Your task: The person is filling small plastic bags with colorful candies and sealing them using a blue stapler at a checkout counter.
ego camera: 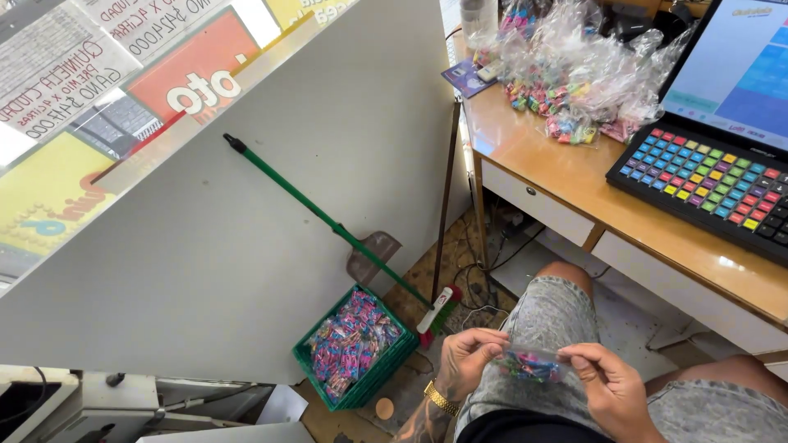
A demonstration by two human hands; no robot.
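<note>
Both hands sit low in the frame, just right of centre, over the person's lap. Left hand (pixel 469 361) pinches the left end of a small clear bag of coloured candies (pixel 529 365), fingers curled closed on it; gold watch (pixel 441 399) on that wrist, tattooed forearm below. Right hand (pixel 609 385) pinches the right end of the same bag, thumb and fingers closed on the plastic. Hands near each other, bag stretched between them, held above the grey shorts (pixel 550 324). What's inside the bag is blurred, just pink and blue bits.

Left of the hands, on the floor at lower centre, a green crate (pixel 379 373) filled with similar small candy bags. A broom with a green handle (pixel 328 220) leans diagonally from mid-left down to just beside the crate, its bristle head near the crate's right corner. A dark thin pole stands upright behind it, against the white partition wall (pixel 271 246).

Upper right: a wooden desk (pixel 574 176) with white drawers. On it, a pile of clear bags of coloured candy (pixel 574 78) at top centre-right, and a black keyboard with multicoloured keys (pixel 706 180) at right, a blue-lit screen (pixel 739 66) above it.

Upper left: posters behind glass, orange and yellow.
</note>
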